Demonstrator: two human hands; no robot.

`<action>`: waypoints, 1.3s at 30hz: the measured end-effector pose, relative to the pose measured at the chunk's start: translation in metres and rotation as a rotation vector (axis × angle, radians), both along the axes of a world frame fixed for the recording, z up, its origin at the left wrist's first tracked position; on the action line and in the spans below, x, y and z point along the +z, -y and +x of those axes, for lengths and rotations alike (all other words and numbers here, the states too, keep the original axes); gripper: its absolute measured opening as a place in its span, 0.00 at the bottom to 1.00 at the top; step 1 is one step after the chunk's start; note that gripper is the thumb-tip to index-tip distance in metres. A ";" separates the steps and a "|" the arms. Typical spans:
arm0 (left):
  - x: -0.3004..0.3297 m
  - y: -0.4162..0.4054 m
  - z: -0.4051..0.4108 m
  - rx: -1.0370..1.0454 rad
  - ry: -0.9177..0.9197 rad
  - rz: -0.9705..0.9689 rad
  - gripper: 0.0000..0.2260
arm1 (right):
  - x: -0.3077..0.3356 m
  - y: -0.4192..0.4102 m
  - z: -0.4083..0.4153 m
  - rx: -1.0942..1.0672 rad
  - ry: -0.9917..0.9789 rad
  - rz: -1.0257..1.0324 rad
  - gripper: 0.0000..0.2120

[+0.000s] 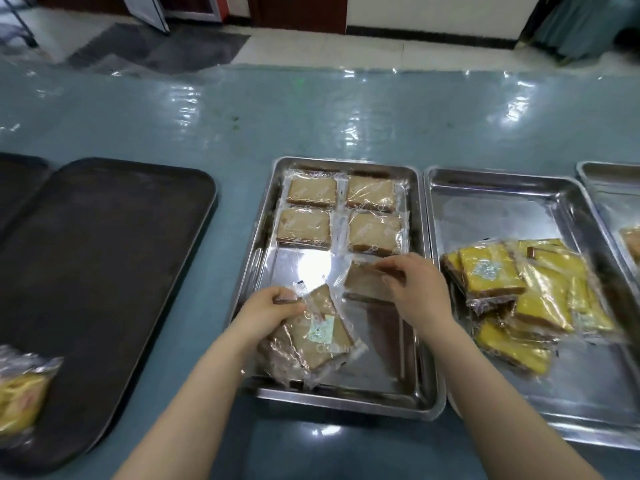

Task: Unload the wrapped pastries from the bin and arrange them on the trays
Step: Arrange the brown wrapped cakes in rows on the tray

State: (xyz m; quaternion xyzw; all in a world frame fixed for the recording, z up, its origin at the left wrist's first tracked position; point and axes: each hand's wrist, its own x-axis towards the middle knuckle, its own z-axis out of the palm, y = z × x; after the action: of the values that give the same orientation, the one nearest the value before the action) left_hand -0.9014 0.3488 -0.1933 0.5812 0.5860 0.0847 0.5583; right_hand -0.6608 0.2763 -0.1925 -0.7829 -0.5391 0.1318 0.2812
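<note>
— Your forearms come up from the bottom edge, and your left hand (273, 306) is closed on a small stack of wrapped brown pastries (311, 337) at the lower left of the middle steel tray (424, 386). Agreed?

— Yes. Your right hand (415, 289) pinches another wrapped brown pastry (363, 282) by its edge, just above the tray floor at centre frame (whether it touches the metal, I cannot tell).

— And what lies beyond your fingers?

— Four wrapped brown pastries (341, 211) sit flat in two rows of two at the top of that same tray.

— To the right?

— You have a second steel tray (491, 188) beside it, holding a loose heap of yellow wrapped pastries (512, 299). A third steel tray (602, 174) shows at the right edge.

— On the left?

— You have a dark tray (104, 254) at the left of the frame, on the blue table (242, 109), with a yellow packet (20, 393) at its lower left corner.
</note>
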 end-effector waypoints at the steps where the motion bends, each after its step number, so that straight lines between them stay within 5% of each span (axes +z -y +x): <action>1: -0.001 0.000 -0.004 0.048 0.015 0.001 0.09 | 0.000 -0.001 0.001 0.004 0.028 -0.001 0.12; 7: -0.002 -0.008 -0.017 0.270 0.074 0.084 0.07 | -0.009 -0.019 0.008 0.023 0.184 -0.180 0.24; 15: -0.005 -0.023 -0.028 0.451 0.198 0.069 0.04 | -0.052 0.029 -0.029 0.058 0.229 -0.169 0.08; 21: -0.004 -0.024 -0.036 0.627 0.381 -0.077 0.05 | -0.056 0.017 -0.025 0.095 0.294 -0.278 0.24; 29: 0.010 -0.026 -0.054 0.763 0.555 0.030 0.06 | -0.047 0.005 -0.069 0.226 -0.038 -0.366 0.29; 34: 0.016 -0.024 -0.063 0.767 0.655 0.094 0.07 | -0.039 0.008 -0.074 0.174 -0.290 -0.325 0.09; 39: 0.022 -0.033 -0.051 0.635 0.665 0.260 0.08 | -0.024 0.024 -0.053 -0.012 -0.476 -0.270 0.11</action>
State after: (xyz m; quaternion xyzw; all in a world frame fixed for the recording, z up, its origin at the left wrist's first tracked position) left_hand -0.9521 0.3817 -0.1709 0.3795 0.5088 0.5052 0.5847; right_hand -0.7135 0.2521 -0.2168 -0.7636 -0.4305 0.3811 0.2939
